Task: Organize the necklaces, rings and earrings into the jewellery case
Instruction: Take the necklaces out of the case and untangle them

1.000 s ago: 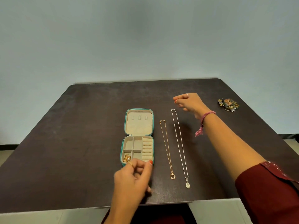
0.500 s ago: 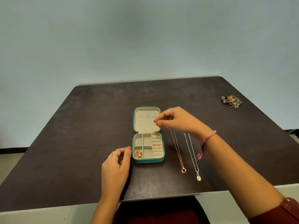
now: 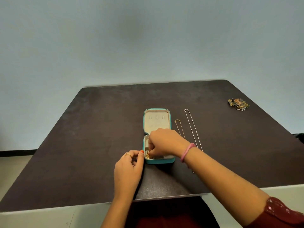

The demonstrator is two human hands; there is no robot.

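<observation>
The teal jewellery case (image 3: pixel 156 124) lies open mid-table, its cream lid flat at the far side. My right hand (image 3: pixel 166 142) hovers over the tray and hides most of its compartments. Its fingertips pinch down on a gold jewellery piece (image 3: pixel 148 155) in the front-left compartment. My left hand (image 3: pixel 128 170) is curled against the case's front-left corner, fingertips touching its wall. A thin gold necklace (image 3: pixel 179 127) and a longer silver necklace (image 3: pixel 191 125) lie stretched out just right of the case, their near ends hidden behind my right wrist.
A small heap of mixed rings and earrings (image 3: pixel 238 104) sits far right near the table's edge. The dark table (image 3: pixel 98 137) ends close to my body at the front. A plain wall stands behind it.
My right hand came from the far end of the silver necklace leftward and down into the case's tray. My left hand shifted from the front of the case to its front-left corner.
</observation>
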